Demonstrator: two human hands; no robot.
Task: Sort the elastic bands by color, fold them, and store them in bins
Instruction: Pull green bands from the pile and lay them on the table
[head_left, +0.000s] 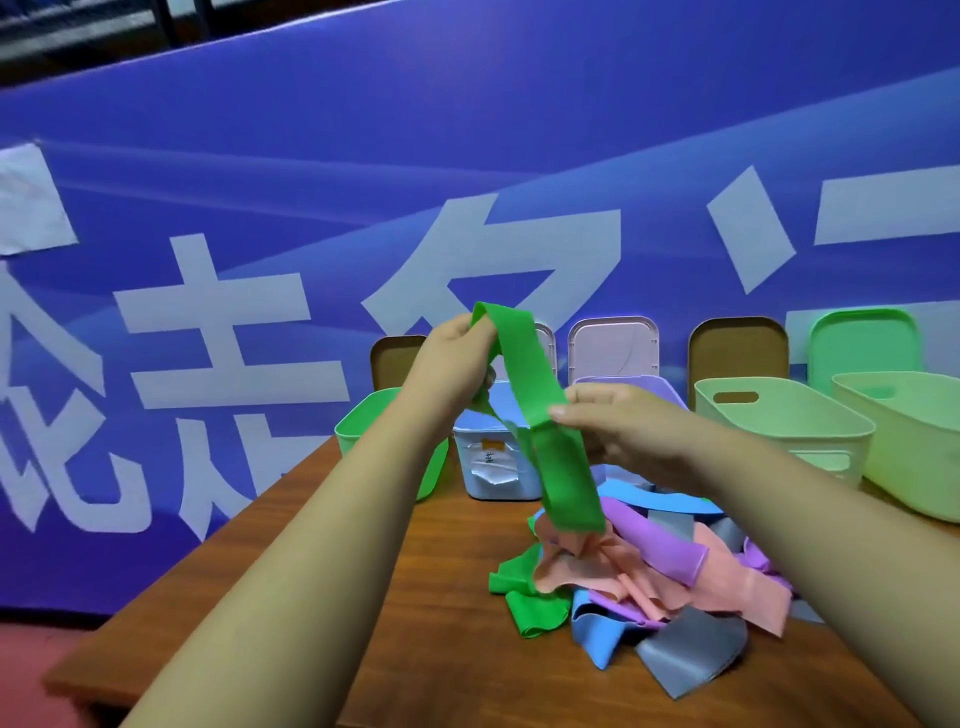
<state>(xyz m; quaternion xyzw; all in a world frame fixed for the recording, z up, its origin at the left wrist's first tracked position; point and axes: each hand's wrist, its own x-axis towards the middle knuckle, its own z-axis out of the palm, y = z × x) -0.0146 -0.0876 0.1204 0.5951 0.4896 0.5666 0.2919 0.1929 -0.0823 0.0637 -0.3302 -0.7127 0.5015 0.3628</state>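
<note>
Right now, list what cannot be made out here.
Head view: the blue bin's label is too small and blurred to read.
Head view: the purple bin is mostly hidden behind the right hand.
Head view: the rightmost pale green bin is cut by the right edge.
Head view: lower bands in the pile are covered.

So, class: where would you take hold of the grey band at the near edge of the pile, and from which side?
Probably its near end, pinched from the person's side: the grey band lies flat and uncovered there, while its far end disappears under the peach band.
</note>
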